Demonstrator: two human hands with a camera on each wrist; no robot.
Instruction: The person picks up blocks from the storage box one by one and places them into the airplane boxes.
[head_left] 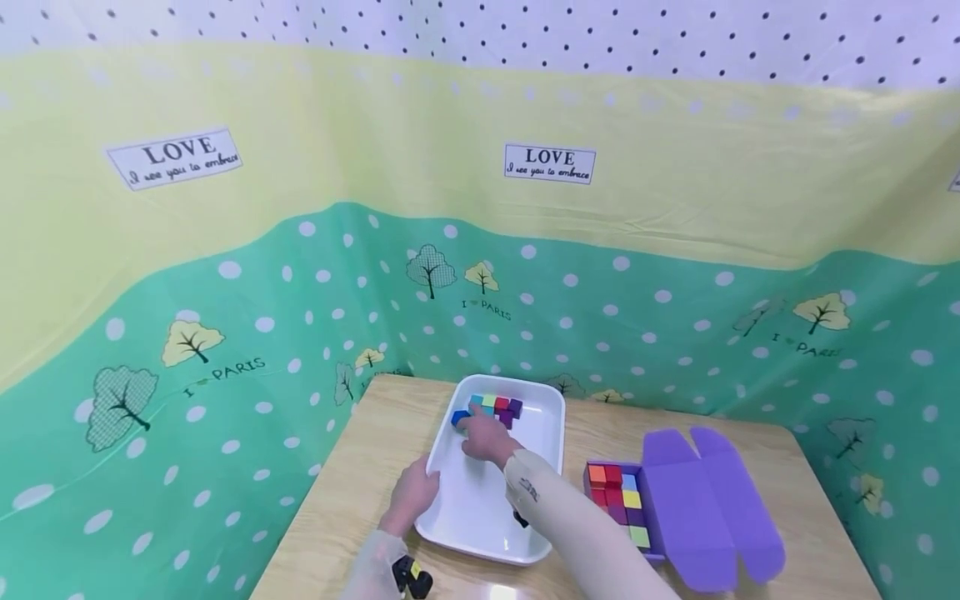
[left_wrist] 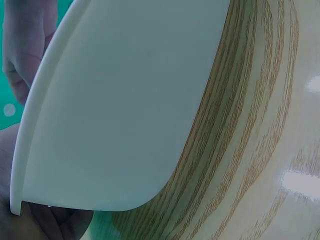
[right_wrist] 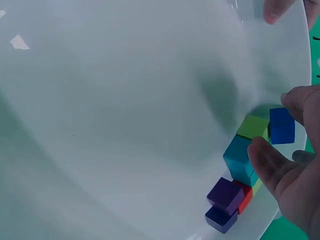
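Note:
My left hand [head_left: 415, 495] grips the left rim of a white tray [head_left: 480, 508]; in the left wrist view curled fingers [left_wrist: 70, 222] show beneath the edge. Inside the tray's far left part my right hand [head_left: 486, 437] reaches to a group of small colored cubes. Seen from the right wrist, its thumb lies at a blue cube [right_wrist: 282, 126] and the index fingertip overlaps a green cube [right_wrist: 253, 127] and a teal cube [right_wrist: 238, 159], finger and thumb spread apart. Red and purple cubes [right_wrist: 226, 195] sit beside them.
To the tray's right stands an open purple box [head_left: 654, 533] holding several colored cubes [head_left: 632, 500], its lid [head_left: 690, 508] folded out rightward. The wooden table [head_left: 337, 500] meets a patterned curtain [head_left: 600, 333] behind and at the left.

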